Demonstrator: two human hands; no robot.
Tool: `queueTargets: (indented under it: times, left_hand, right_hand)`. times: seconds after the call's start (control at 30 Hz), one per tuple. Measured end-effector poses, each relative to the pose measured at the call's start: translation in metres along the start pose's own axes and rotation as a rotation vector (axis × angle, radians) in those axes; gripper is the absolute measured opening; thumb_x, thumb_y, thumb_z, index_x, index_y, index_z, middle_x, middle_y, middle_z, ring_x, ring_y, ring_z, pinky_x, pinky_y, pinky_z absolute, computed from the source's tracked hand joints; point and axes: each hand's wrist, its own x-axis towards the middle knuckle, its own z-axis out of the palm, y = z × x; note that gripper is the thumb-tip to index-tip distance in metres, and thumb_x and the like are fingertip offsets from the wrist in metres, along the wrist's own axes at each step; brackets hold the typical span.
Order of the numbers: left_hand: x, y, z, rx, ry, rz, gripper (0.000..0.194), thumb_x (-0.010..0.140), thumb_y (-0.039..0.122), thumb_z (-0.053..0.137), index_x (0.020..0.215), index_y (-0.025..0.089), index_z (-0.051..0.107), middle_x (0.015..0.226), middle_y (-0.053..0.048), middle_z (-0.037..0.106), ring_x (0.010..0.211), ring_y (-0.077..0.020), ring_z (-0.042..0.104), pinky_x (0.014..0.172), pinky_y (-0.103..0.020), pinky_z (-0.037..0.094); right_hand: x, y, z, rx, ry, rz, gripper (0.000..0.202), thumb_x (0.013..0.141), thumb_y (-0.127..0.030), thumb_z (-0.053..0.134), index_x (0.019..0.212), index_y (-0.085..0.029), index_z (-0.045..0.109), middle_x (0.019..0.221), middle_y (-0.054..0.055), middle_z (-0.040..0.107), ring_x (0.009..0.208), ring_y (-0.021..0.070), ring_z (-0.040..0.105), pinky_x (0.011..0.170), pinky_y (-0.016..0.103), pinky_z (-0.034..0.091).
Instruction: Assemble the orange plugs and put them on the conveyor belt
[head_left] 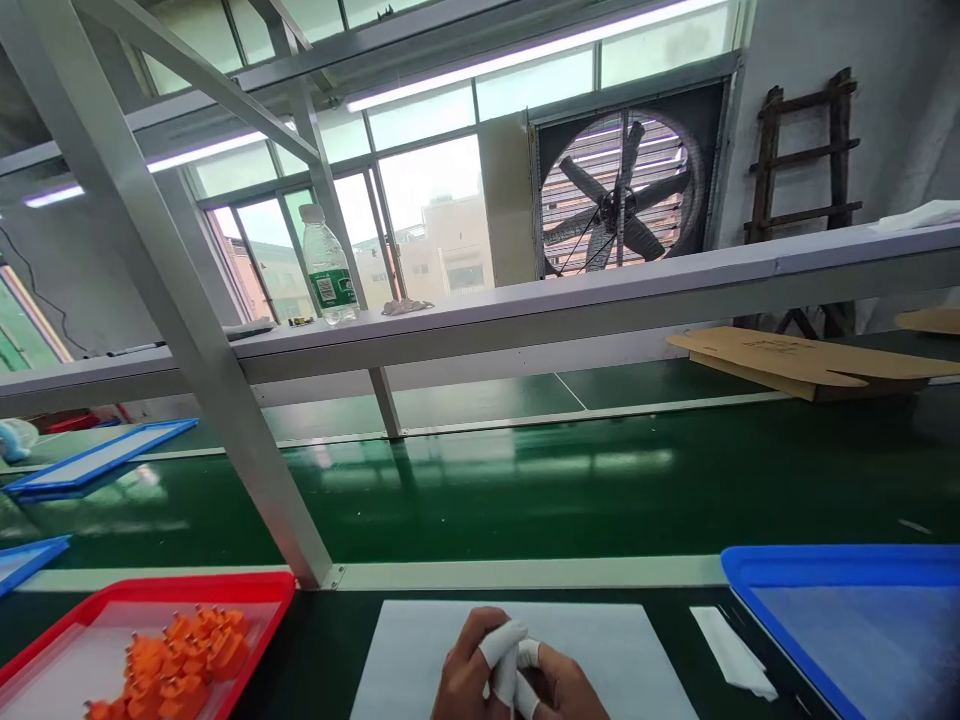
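You are seemingly doing fine fingerwork calling next for steadiness, left hand (466, 672) and right hand (564, 686) curling together over the bottom-centre sheet (615, 655), any held piece hidden, orange parts (180, 665) lying lower left.

White straight-edged sheet (412, 640) lies flat on the dark green bench (330, 645); far edge fully visible, near edge out of view; left hand (474, 672) and right hand (561, 684) meet above it; anything held between them is hidden.

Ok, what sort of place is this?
Probably a factory workshop: there's what looks like a green conveyor, a red tray of orange parts, and a big fan.
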Motion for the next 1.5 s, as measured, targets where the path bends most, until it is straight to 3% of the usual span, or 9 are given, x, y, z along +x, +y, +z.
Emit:
queueTargets:
  times: [0.13, 0.27, 0.4, 0.67, 0.8, 1.0, 1.13, 1.3, 1.5]
  left_hand:
    - [0.005, 0.000, -0.004, -0.061, 0.030, -0.219, 0.030, 0.093, 0.024, 0.051, 0.119, 0.029, 0.066, 0.111, -0.010, 0.063, 0.085, -0.0197, 0.066, 0.069, -0.031, 0.058]
    - [0.014, 0.007, -0.009, -0.182, -0.007, -0.408, 0.031, 0.089, 0.018, 0.051, 0.115, 0.024, 0.065, 0.099, -0.006, 0.063, 0.071, -0.0149, 0.062, 0.057, -0.025, 0.055]
    - [0.024, 0.010, -0.012, -0.215, -0.028, -0.504, 0.035, 0.081, 0.012, 0.051, 0.111, 0.020, 0.066, 0.093, -0.004, 0.064, 0.075, -0.0157, 0.064, 0.065, -0.026, 0.057]
    - [0.025, 0.006, -0.012, -0.158, -0.096, -0.464, 0.048, 0.065, 0.008, 0.048, 0.105, 0.020, 0.071, 0.096, -0.004, 0.067, 0.082, -0.0196, 0.068, 0.073, -0.030, 0.058]
    - [0.021, 0.001, -0.014, -0.088, -0.107, -0.421, 0.050, 0.065, 0.008, 0.047, 0.107, 0.021, 0.071, 0.101, -0.004, 0.068, 0.085, -0.0200, 0.067, 0.075, -0.030, 0.058]
    - [0.016, -0.012, -0.015, -0.167, -0.136, -0.500, 0.053, 0.065, 0.007, 0.048, 0.113, 0.019, 0.069, 0.103, -0.004, 0.068, 0.093, -0.0209, 0.068, 0.077, -0.028, 0.058]
    - [0.018, -0.010, -0.013, -0.253, -0.105, -0.542, 0.056, 0.063, 0.006, 0.049, 0.113, 0.020, 0.069, 0.105, -0.005, 0.068, 0.096, -0.0214, 0.069, 0.077, -0.027, 0.058]
    - [0.022, -0.005, -0.012, -0.227, -0.083, -0.598, 0.047, 0.068, 0.012, 0.060, 0.114, 0.020, 0.070, 0.112, -0.006, 0.068, 0.089, -0.0201, 0.070, 0.074, -0.027, 0.059]
    - [0.028, -0.005, -0.014, -0.147, -0.188, -0.579, 0.037, 0.074, 0.015, 0.061, 0.108, 0.021, 0.074, 0.112, -0.006, 0.072, 0.100, -0.0256, 0.070, 0.082, -0.031, 0.060]
  right_hand:
    - [-0.009, -0.016, 0.000, -0.017, 0.002, 0.037, 0.016, 0.081, -0.032, 0.060, 0.084, -0.017, 0.064, 0.067, 0.000, 0.061, 0.059, 0.0162, 0.056, 0.055, 0.026, 0.044]
    - [-0.016, -0.026, -0.002, -0.131, 0.011, -0.101, 0.013, 0.087, -0.023, 0.053, 0.086, -0.018, 0.064, 0.074, 0.000, 0.060, 0.064, 0.0143, 0.057, 0.060, 0.024, 0.044]
    - [-0.016, -0.027, -0.004, -0.354, 0.048, -0.233, 0.010, 0.082, -0.012, 0.054, 0.077, -0.019, 0.059, 0.077, -0.001, 0.059, 0.067, 0.0126, 0.050, 0.062, 0.023, 0.039]
    - [-0.015, -0.022, -0.004, -0.450, 0.049, -0.358, 0.015, 0.076, -0.007, 0.055, 0.075, -0.020, 0.049, 0.079, -0.002, 0.055, 0.067, 0.0115, 0.046, 0.060, 0.022, 0.036]
    - [-0.016, -0.022, -0.003, -0.509, 0.054, -0.380, 0.013, 0.078, -0.010, 0.055, 0.074, -0.020, 0.047, 0.083, 0.001, 0.057, 0.067, 0.0123, 0.049, 0.060, 0.022, 0.039]
    - [-0.016, -0.020, -0.002, -0.648, 0.046, -0.404, 0.010, 0.081, -0.014, 0.056, 0.075, -0.019, 0.051, 0.085, 0.003, 0.061, 0.070, 0.0148, 0.053, 0.064, 0.024, 0.045]
    - [-0.017, -0.017, -0.002, -0.706, 0.047, -0.399, 0.006, 0.084, -0.017, 0.055, 0.079, -0.019, 0.055, 0.089, 0.005, 0.064, 0.073, 0.0171, 0.058, 0.069, 0.026, 0.048]
    - [-0.019, -0.015, -0.002, -0.726, 0.018, -0.396, 0.003, 0.085, -0.017, 0.056, 0.085, -0.019, 0.059, 0.098, 0.006, 0.067, 0.081, 0.0183, 0.063, 0.075, 0.027, 0.051]
    - [-0.020, -0.017, -0.004, -0.724, -0.004, -0.378, 0.007, 0.086, -0.018, 0.056, 0.090, -0.018, 0.061, 0.103, 0.007, 0.067, 0.087, 0.0194, 0.064, 0.080, 0.027, 0.052]
